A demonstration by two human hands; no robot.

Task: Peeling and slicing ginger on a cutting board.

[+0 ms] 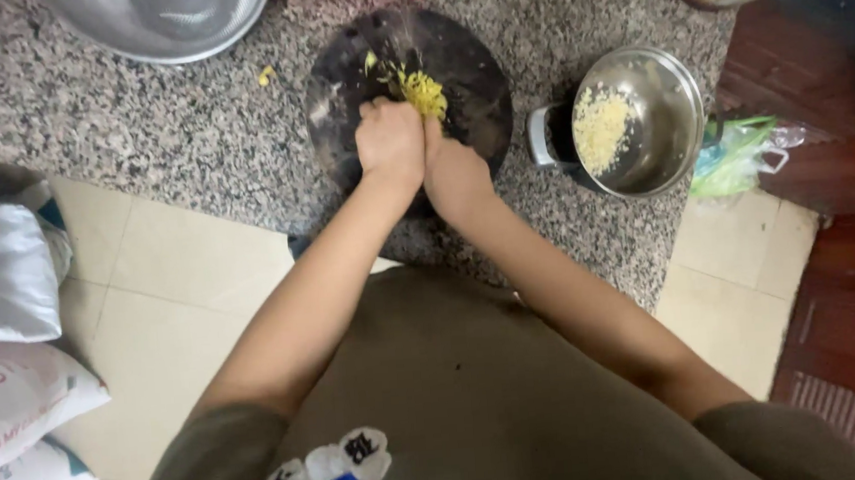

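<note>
Both hands meet over a round, dark chopping board (pixel 337 96) on the speckled grey granite bench (pixel 190 136). The left hand (pixel 390 140) is closed into a fist beside a small heap of shredded yellow material (pixel 421 92) lying near the board's centre. The right hand (pixel 453 173) presses against the left; its grip cannot be determined. A steel pot (pixel 664 103) holding similar yellow shreds stands just right of the board.
</note>
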